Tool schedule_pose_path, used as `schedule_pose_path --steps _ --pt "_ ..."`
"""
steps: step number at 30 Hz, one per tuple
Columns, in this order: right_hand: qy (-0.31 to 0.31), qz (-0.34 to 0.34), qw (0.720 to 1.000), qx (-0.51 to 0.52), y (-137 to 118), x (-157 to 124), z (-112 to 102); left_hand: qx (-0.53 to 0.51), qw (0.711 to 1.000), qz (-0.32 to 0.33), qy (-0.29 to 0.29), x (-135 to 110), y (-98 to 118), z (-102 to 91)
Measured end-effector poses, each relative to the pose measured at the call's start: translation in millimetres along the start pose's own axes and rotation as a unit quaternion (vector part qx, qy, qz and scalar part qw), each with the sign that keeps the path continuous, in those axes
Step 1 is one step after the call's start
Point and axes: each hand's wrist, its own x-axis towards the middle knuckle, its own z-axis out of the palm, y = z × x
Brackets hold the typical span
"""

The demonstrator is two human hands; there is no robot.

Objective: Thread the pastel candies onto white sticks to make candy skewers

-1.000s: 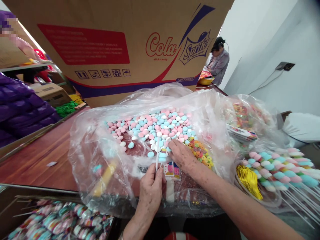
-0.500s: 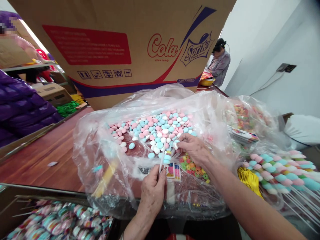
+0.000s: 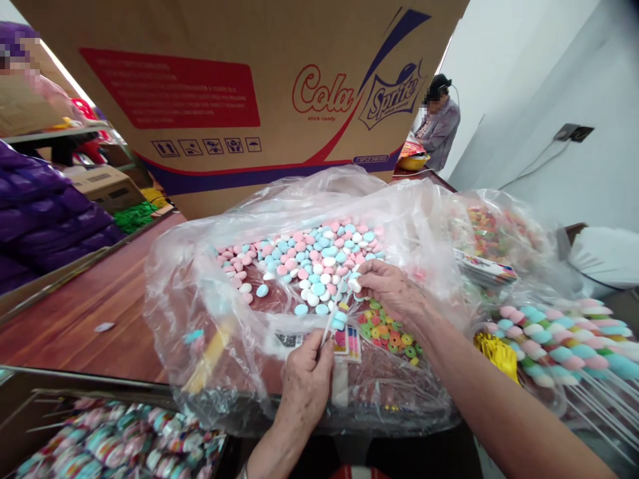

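My left hand [image 3: 305,384] is closed around the lower end of a thin white stick [image 3: 333,313] that points up and to the right. My right hand [image 3: 392,291] pinches a white candy [image 3: 354,285] at the upper tip of that stick. Both hands work over an open clear plastic bag [image 3: 200,313] that holds a heap of pink, blue and white round candies [image 3: 309,256]. A small pile of coloured ring candies [image 3: 387,329] lies just below my right hand. A small printed card [image 3: 348,340] sits beside my left thumb.
A large Cola Sprite carton [image 3: 239,86] stands behind the bag. Finished candy sticks [image 3: 564,339] and gold twist ties [image 3: 494,356] lie at the right. A tray of wrapped candy sticks [image 3: 114,446] sits at lower left. Another person [image 3: 439,126] sits at the far end of the wooden table [image 3: 80,313].
My right hand rose from the candy pile with a white candy and brought it to the stick's tip. The stick in my left hand tilted to the right.
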Motion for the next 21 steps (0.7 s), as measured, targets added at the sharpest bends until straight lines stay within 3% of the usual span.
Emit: schedule_pose_path --steps 9,18,21 --pt "-0.025 -0.031 0.998 -0.04 5 3 -2 0.006 1.0 -0.007 -0.012 0 4 -1.6" --pt "-0.109 -0.024 0.989 -0.093 -4 -5 0 -0.001 1.0 0.005 -0.014 0 0 -2.7" --pt "-0.082 -0.045 0.992 -0.083 -3 -6 4 -0.018 1.0 -0.003 -0.003 1 -2 -2.8"
